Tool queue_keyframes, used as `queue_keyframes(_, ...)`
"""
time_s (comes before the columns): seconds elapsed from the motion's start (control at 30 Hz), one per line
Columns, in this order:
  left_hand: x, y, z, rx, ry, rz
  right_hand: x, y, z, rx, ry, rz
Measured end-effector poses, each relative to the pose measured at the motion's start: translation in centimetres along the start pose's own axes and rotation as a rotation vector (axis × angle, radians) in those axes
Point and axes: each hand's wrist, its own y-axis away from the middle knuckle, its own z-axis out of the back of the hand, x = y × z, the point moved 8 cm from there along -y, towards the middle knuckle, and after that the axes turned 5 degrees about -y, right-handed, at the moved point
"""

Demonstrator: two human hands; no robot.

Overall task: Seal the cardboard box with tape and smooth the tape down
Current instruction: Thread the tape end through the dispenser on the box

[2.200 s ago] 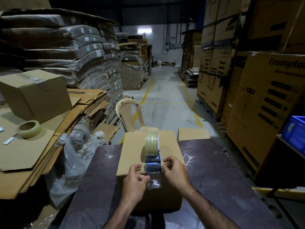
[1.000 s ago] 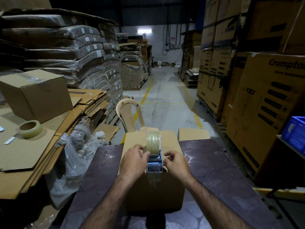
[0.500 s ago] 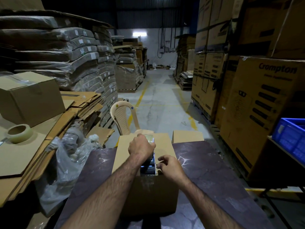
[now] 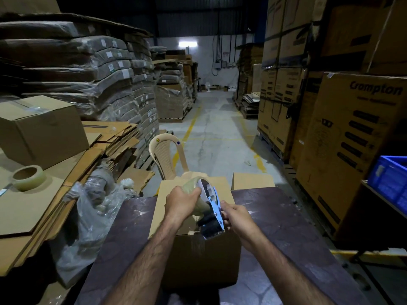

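A brown cardboard box point(image 4: 199, 258) stands on the dark table point(image 4: 275, 227) right in front of me. Over its top near edge a tape dispenser point(image 4: 210, 208) with a clear tape roll and a metal side plate is tilted onto its side. My left hand point(image 4: 179, 203) grips the tape roll from the left. My right hand point(image 4: 236, 216) pinches the dispenser's metal plate from the right. A strip of clear tape runs from the dispenser's lower end down the box's front face.
A beige plastic chair point(image 4: 167, 157) stands behind the box. A second small box point(image 4: 251, 181) sits at the table's far edge. Flat cardboard sheets, a closed box point(image 4: 41, 128), a spare tape roll point(image 4: 28, 177) and a crumpled plastic bag point(image 4: 92, 216) lie left. A blue crate point(image 4: 388, 177) is right.
My left hand moved from the tape end at the box front up onto the roll. The dispenser, upright before, has tipped sideways and lifted at the near edge.
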Motion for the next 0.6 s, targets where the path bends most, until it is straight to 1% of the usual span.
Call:
queue_keyframes(0.1, 0.1, 0.3, -1.0, 0.049, 0.152, 0.01, 0.3, 0.5, 0.7, 0.069, -0.122, -0.032)
queue_keyframes(0.23, -0.9, 0.8, -3.2, 0.103, 0.297, 0.015, 0.9, 1.1, 3.4, 0.068, -0.209, -0.033)
queue_keyframes(0.37, -2.6, 2.0, -7.1, 0.206, 0.447, 0.026, 1.5, 1.6, 6.8, 0.046, -0.256, -0.006)
queue_keyframes(0.47, -4.0, 3.0, -9.8, 0.235, 0.479, -0.008, 1.9, 2.6, 9.7, 0.024, -0.265, 0.016)
queue_keyframes(0.6, -5.4, 4.2, -14.4, 0.313, 0.497, 0.006, 1.7, 3.7, 13.8, -0.035, -0.289, 0.022)
